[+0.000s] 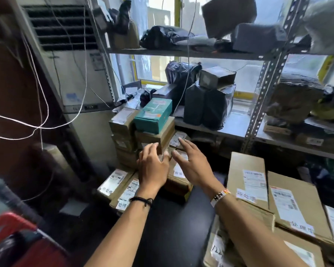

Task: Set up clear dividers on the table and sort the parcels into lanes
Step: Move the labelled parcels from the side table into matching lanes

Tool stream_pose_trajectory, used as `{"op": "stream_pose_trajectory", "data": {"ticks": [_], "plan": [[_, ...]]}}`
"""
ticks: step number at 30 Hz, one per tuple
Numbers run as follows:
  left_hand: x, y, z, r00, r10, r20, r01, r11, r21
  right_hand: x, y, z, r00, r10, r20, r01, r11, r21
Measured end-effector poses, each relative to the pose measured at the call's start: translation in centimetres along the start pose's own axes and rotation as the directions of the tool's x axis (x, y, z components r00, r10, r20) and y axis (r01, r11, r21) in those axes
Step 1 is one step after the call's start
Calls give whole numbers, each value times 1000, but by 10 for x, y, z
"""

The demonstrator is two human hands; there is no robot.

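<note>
Nearest me, labelled brown parcels (289, 201) crowd the black table (174, 218), below and to the right of the teal box (153, 115). My left hand (152, 167) and right hand (193, 164) reach side by side just below that box, fingers spread and fairly straight, gripping nothing. They are at the stacked cardboard parcels (152, 137) the box sits on. Blur hides whether my fingertips touch the stack. Parcels far right of the box are cut off.

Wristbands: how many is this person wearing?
2. A black cord on the left wrist, a beaded band on the right wrist. No others show, and both forearms are bare.
</note>
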State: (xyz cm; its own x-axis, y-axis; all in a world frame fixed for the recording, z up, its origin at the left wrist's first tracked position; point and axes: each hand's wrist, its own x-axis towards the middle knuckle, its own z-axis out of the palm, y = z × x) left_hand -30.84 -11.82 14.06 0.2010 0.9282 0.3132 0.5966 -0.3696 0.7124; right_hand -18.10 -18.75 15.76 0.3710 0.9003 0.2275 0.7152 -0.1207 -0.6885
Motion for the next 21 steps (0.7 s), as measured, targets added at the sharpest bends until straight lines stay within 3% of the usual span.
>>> {"op": "stream_pose_trajectory", "data": {"ticks": [4, 9, 12, 17, 21], "plan": [[59, -25, -12, 1000, 0, 19, 2, 993, -116, 45, -22, 28, 997, 81, 4, -81, 989, 126], [146, -49, -22, 1000, -7, 27, 10, 991, -135, 104, -32, 56, 981, 193, -14, -185, 960, 210], [195, -62, -24, 996, 32, 81, -25, 996, -85, 134, -32, 67, 974, 227, -25, -215, 950, 228], [255, -85, -17, 931, 138, 337, -202, 965, 165, 181, -26, 80, 979, 200, -30, -193, 967, 164], [273, -96, -2, 906, 167, 388, -246, 956, 162, 206, -17, 90, 977, 213, -16, -209, 969, 132]]}}
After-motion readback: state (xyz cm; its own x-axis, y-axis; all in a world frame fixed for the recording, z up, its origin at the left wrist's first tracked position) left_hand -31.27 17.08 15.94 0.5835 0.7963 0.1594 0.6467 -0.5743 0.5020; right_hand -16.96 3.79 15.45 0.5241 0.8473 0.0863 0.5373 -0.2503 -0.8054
